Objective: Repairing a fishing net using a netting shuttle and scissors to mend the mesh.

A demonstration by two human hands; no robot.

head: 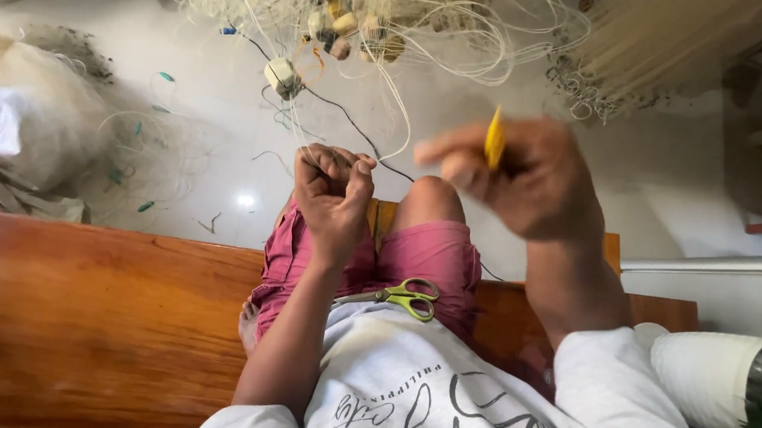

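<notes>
Yellow plastic shows between the fingers of the right hand (523, 180), a slim netting needle (494, 139) pinched upright with the hand closed around it; the hand is blurred, so the finer grip cannot be told. The left hand (334, 195) is curled into a tight fist, pinching pale line (386, 87) that runs up from it to a heap of fishing net (401, 13) on the pale floor (214, 164). Holding the strand taut this way seems to keep the mesh steady near the needle.

Small floats (343, 22) sit tangled in that heap, and a whitish block (280, 75) with a dark cord lies just below it. More fine net (8, 80) is bunched far off to one side.

Green-handled scissors (401, 296) rest on the lap, on the white shirt just below the pink shorts (430, 255), probably kept there so they stay near both hands. The person sits on a polished wooden bench (89, 309), knees pointing toward the net.
</notes>
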